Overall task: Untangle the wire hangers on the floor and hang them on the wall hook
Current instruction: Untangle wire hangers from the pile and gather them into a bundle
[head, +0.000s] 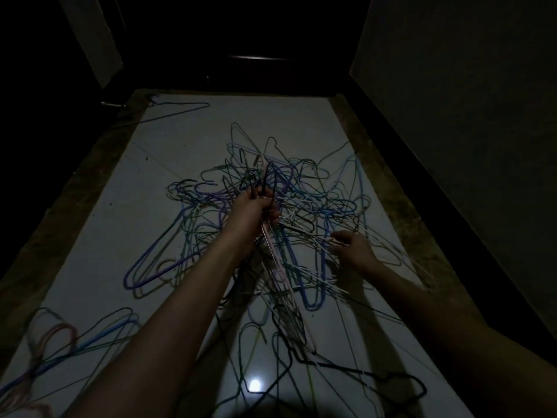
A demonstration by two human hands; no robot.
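Note:
A large tangle of wire hangers (304, 206), blue, purple, green, white and pink, lies in the middle of the pale floor (180, 164). My left hand (256, 209) grips a bunch of hangers (272, 248) by their necks, a pink one among them, lifted over the pile. My right hand (352, 248) is lower and to the right, its fingers pinching thin white wires (319, 236) at the pile's edge. The wall hook is not in view. The room is very dark.
A single hanger (180, 108) lies at the far left of the floor. More loose hangers lie near left (69, 336) and near right (346, 366). Dark walls (452, 116) close in on both sides, with a dark doorway (256, 55) ahead.

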